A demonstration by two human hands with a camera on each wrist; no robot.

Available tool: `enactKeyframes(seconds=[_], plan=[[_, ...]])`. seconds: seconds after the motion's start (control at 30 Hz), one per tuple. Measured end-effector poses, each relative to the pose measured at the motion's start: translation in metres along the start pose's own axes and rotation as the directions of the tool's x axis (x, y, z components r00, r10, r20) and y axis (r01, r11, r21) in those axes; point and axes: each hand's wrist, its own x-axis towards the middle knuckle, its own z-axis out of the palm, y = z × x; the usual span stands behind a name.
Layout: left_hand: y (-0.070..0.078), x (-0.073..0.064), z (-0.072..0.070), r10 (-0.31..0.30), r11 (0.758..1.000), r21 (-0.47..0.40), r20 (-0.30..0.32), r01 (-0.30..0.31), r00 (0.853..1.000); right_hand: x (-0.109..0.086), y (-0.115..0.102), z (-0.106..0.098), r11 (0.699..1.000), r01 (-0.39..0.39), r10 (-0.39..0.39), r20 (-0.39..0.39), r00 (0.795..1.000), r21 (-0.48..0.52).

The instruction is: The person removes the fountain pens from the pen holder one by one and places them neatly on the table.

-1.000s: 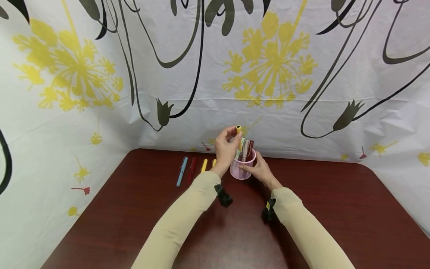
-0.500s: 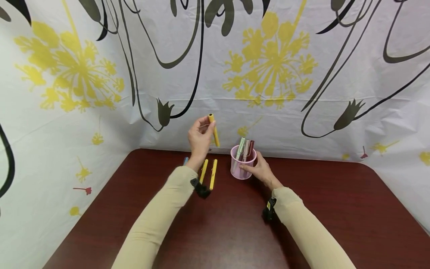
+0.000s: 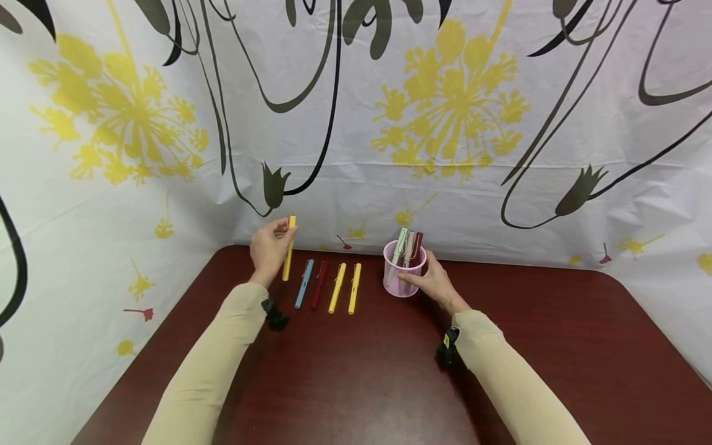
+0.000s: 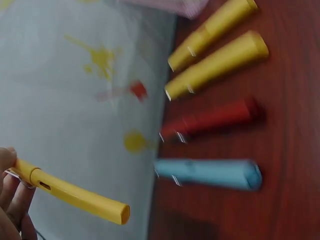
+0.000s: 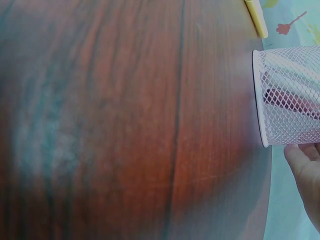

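In the head view, my left hand (image 3: 268, 252) pinches a yellow pen (image 3: 287, 259) near its upper end, left of the row of pens. The pen hangs upright, its lower end above the table. The left wrist view shows that pen (image 4: 80, 195) with its clip against the fingers. A blue pen (image 3: 303, 285), a red pen (image 3: 319, 287) and two yellow pens (image 3: 337, 289) lie side by side. My right hand (image 3: 436, 284) grips the side of a pink mesh pen cup (image 3: 392, 284). Inside stand a light green pen (image 3: 398, 245), a pale pink pen (image 3: 408, 248) and a dark red pen (image 3: 417, 247).
A dark reddish-brown wooden table (image 3: 356, 383) lies under everything. Behind and left of it hangs a white sheet (image 3: 356, 148) with yellow and grey plant prints, close to the table's back edge. Black wrist cameras (image 3: 275, 315) sit on both wrists.
My left hand has carried the yellow pen from above the cup leftward, past the row, and lowered it. The blue and red pens are uncovered again. The right hand and cup stay put.
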Motion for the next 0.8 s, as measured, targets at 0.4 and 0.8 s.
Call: enactKeyframes(seconds=[0.4, 0.8], plan=[[-0.043, -0.012, 0.006, -0.112, 0.948, 0.317, 0.201, 0.044, 0.973, 0.001, 0.001, 0.000, 1.000, -0.003, 0.003, 0.001, 1.000, -0.015], [-0.053, -0.019, 0.021, -0.230, 0.905, 0.412, 0.264, 0.106, 0.937, 0.002, 0.001, 0.000, 1.000, -0.006, 0.006, 0.004, 1.000, -0.014]])
